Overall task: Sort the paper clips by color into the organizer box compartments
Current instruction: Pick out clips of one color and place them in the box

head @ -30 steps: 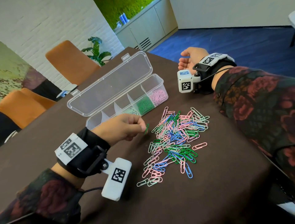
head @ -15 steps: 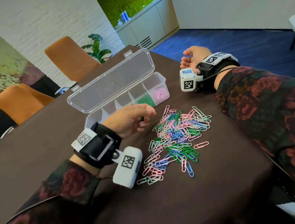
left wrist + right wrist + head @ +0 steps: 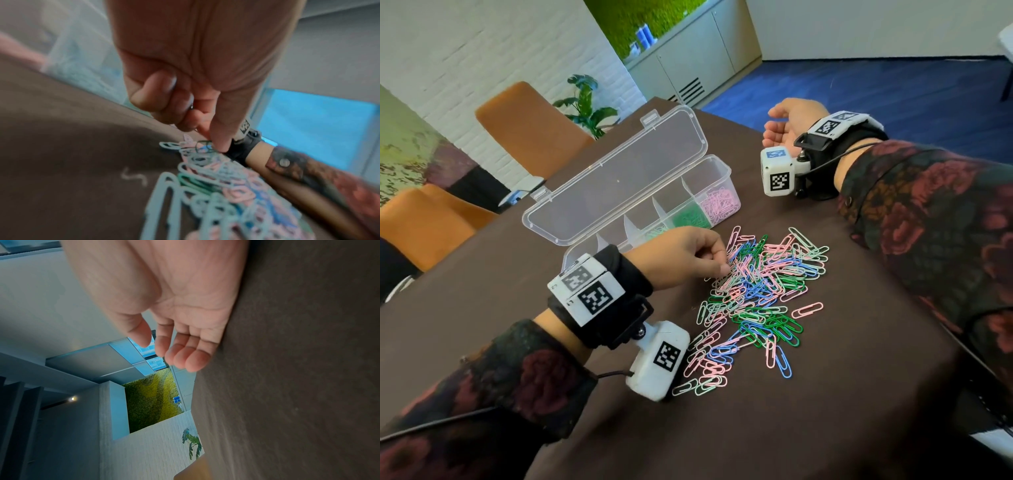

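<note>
Comparing with the frame half a second earlier, the left hand [image 3: 681, 255] has moved right from in front of the organizer box [image 3: 717, 171] to the near-left edge of the paper clip pile [image 3: 760, 291]; a second earlier it held a dark green clip at its fingertips, and that clip is no longer seen there. The right hand [image 3: 789, 121] remains in the same place at the far right of the table [image 3: 825, 394], and the box and pile lie as before. The left hand is now curled, with thumb and index finger lowered together onto the top of the pile; in the left wrist view the fingertips [image 3: 218, 142] touch a dark green clip [image 3: 202, 146] at the far end of the pile, but blur prevents telling whether the clip is pinched or only touched. The remaining fingers of that hand are folded into the palm. The right hand [image 3: 174, 308] rests on its edge on the tabletop, palm turned left, fingers loosely bent and holding nothing, well apart from the pile. The pile of pink, light green, dark green and blue clips lies on the table just right of the left hand and near of the box. The box stands open with its lid [image 3: 613, 178] tilted back; its rightmost compartment holds pink clips [image 3: 720, 205], the next one to the left holds dark green clips [image 3: 690, 219], and light green clips [image 3: 655, 233] show in the compartment after that, partly hidden by the left hand.
</note>
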A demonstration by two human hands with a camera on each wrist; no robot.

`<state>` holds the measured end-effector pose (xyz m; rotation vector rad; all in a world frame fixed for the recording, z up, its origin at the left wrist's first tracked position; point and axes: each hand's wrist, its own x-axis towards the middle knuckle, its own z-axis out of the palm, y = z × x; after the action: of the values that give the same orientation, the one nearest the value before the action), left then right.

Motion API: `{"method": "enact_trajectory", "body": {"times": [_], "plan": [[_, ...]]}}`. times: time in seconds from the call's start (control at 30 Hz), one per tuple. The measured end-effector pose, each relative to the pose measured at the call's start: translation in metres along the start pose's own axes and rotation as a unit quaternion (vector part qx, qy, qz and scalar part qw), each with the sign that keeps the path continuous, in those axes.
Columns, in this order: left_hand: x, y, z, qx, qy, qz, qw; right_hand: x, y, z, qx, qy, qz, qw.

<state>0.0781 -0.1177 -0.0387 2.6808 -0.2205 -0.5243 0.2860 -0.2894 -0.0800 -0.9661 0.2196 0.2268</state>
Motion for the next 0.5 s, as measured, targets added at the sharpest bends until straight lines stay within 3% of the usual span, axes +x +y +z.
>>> {"method": "enact_trajectory", "body": {"times": [0.1,0.27,0.37,0.5], "plan": [[-0.005,-0.005,0.001,-0.187,-0.012,-0.014,0.982,0.0,0.0,-0.001,-0.003,0.0,-0.004,1.0],[-0.009,-0.01,-0.003,-0.387,0.0,-0.024,0.922,-0.001,0.0,0.0,-0.007,0.004,-0.004,1.0],[-0.01,-0.009,-0.005,-0.504,0.007,-0.035,0.863,-0.001,-0.001,0.0,-0.01,0.006,-0.001,1.0],[-0.008,-0.006,-0.017,-0.651,0.041,-0.052,0.756,-0.001,-0.001,0.001,-0.008,0.008,-0.003,1.0]]}}
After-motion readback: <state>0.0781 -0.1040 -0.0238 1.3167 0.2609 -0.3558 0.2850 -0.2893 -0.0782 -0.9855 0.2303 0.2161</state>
